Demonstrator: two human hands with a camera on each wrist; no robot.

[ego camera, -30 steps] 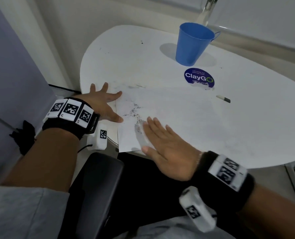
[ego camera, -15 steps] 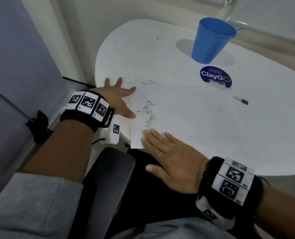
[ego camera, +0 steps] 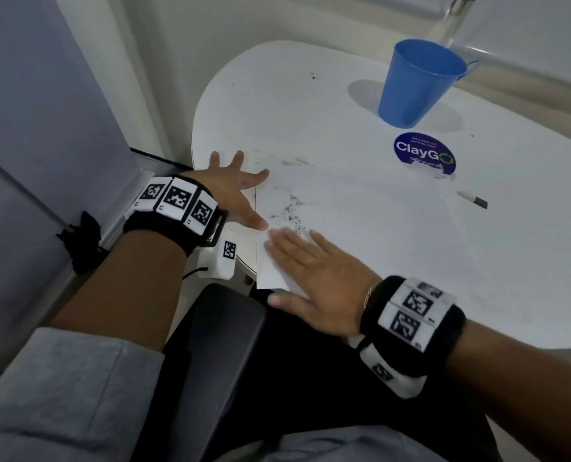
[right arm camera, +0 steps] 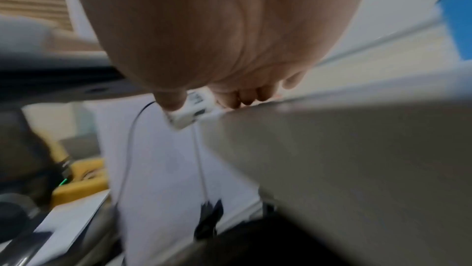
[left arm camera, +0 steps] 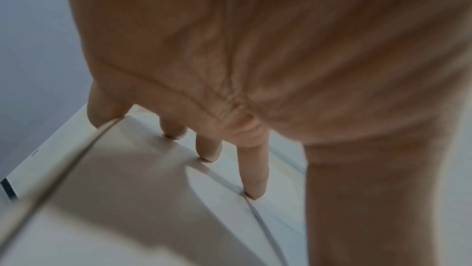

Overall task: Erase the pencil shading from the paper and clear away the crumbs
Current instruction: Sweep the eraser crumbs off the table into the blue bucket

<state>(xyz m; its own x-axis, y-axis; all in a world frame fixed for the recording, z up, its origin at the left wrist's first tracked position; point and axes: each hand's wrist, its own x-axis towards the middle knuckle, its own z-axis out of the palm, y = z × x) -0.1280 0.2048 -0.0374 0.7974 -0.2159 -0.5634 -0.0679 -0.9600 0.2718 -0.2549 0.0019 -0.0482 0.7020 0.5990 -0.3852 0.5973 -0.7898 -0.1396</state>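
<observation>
A white sheet of paper [ego camera: 360, 221] lies on the round white counter [ego camera: 510, 261]. The left hand [ego camera: 234, 191], fingers spread flat, presses the paper's left edge. The right hand [ego camera: 314, 281], fingers straight, rests just beside dark eraser crumbs [ego camera: 289, 215] on the paper's near corner.

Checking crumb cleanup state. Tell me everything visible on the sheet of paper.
The sheet of paper is white, thin and lies flat on the white table, its near-left corner overhanging the table edge. Dark eraser crumbs sit scattered in a loose cluster near its left side. The left hand presses its left edge with spread fingers; the right hand lies flat on the near corner, fingertips just short of the crumbs. Any remaining shading is too faint to tell.
</observation>
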